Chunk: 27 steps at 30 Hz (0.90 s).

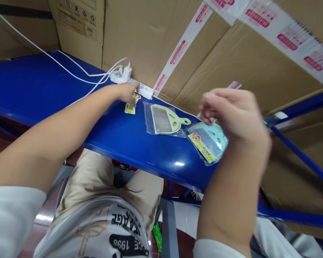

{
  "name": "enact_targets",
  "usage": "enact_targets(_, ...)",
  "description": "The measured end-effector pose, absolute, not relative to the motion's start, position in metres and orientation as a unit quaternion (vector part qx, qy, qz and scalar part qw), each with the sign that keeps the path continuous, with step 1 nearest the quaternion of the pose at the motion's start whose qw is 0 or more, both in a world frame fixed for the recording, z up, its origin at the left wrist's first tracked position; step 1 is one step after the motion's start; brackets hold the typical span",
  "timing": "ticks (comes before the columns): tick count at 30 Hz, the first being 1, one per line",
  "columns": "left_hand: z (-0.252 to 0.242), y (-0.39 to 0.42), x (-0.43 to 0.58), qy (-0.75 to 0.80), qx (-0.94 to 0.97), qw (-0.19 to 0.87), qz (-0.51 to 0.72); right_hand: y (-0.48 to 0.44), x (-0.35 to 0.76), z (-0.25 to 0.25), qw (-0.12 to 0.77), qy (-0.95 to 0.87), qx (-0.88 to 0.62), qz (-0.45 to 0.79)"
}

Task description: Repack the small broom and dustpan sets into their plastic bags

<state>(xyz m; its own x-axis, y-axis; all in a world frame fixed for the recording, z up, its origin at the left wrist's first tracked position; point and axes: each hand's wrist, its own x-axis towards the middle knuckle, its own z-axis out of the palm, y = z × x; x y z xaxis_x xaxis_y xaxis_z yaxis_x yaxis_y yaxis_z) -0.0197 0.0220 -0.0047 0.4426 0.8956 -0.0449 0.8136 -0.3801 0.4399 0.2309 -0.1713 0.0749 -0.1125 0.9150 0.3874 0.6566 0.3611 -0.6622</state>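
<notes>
At the back of the blue shelf, my left hand has its fingers closed on a small yellow-and-white label card, which lies at the surface. To its right is a pale green mini dustpan with a brush in a clear plastic bag. Further right, a light blue dustpan and brush set lies bagged, with a similar yellow label on it. My right hand is raised above the blue set, smeared by motion. Its fingers are curled in, and whatever they may hold is hidden.
A white power strip with plugs and white cables stands behind my left hand. Large taped cardboard boxes wall off the back. The blue shelf's front edge runs above my lap. A blue frame bar slants at the right.
</notes>
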Motion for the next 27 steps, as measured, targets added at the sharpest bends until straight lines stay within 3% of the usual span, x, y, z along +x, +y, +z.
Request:
enact_targets(4,-0.003,0.019,-0.018,0.517,0.829,0.187,0.103,-0.094,0.217,0.018,0.398,-0.640,-0.656,-0.032)
enact_targets(8,0.001,0.016,-0.016,0.523,0.813,0.215,0.137,-0.095,0.213,-0.019,0.274,-0.669,-0.691,-0.016)
enact_targets(17,-0.006,0.018,-0.013,0.480,0.734,0.368,0.308,-0.110,0.177,-0.023,0.078,-0.718,-0.692,-0.019)
enact_targets(27,0.003,0.006,-0.003,0.467,0.702,0.390,0.371,-0.112,0.172,-0.021,0.058,-0.721,-0.691,-0.012)
